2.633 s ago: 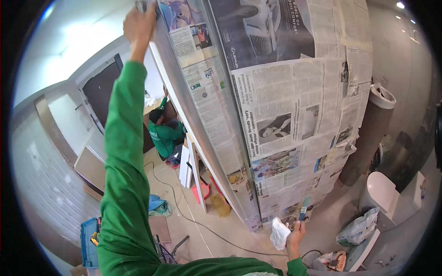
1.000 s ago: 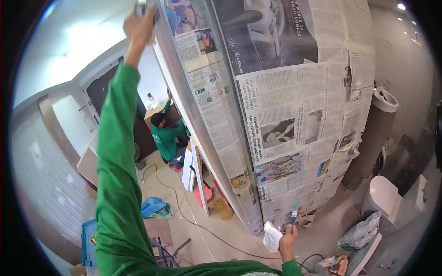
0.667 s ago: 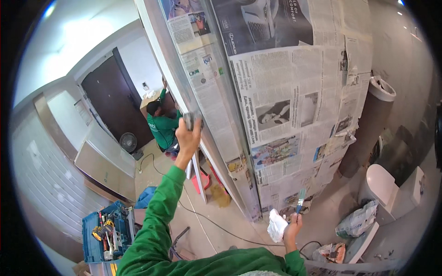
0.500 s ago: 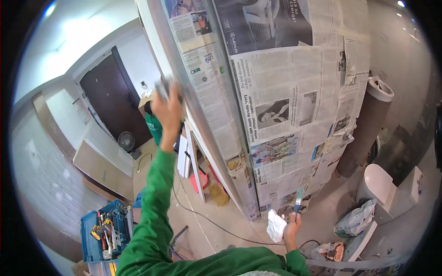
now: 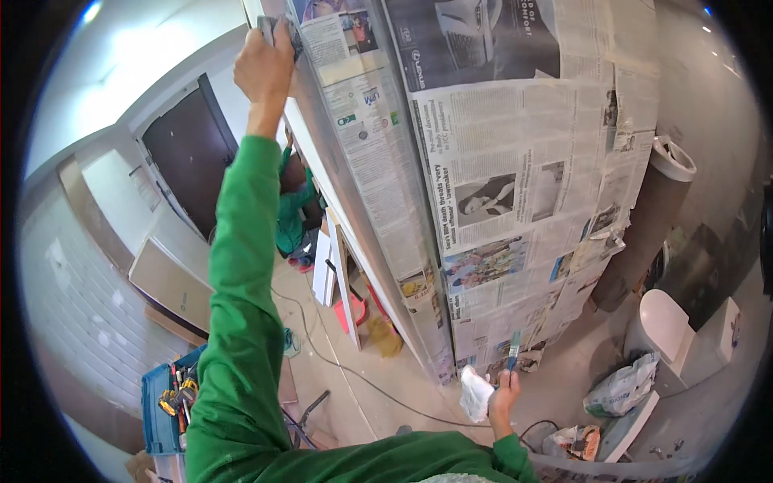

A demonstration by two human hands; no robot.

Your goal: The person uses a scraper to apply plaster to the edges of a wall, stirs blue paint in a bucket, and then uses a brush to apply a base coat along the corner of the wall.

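Note:
My left hand (image 5: 262, 68) is stretched high overhead in a green sleeve. It is closed around a small grey block (image 5: 271, 26) pressed against the grey front edge (image 5: 354, 201) of a tall structure. That structure's side is covered in taped newspaper sheets (image 5: 515, 185). Down low by its base, my right hand (image 5: 503, 396) grips a small paintbrush with a blue handle (image 5: 513, 352), bristles up, and a crumpled white cloth (image 5: 476, 393).
Another person in green (image 5: 291, 211) crouches behind the structure near a dark door (image 5: 189, 153). Below me lie a blue toolbox (image 5: 167, 396), a black cable (image 5: 354, 374), leaning boards (image 5: 334, 270), a white toilet (image 5: 664, 322) and bags (image 5: 620, 386).
My left hand dropped from the top of the edge to about its middle, then rose again to the top. My right hand has stayed low with the brush and cloth.

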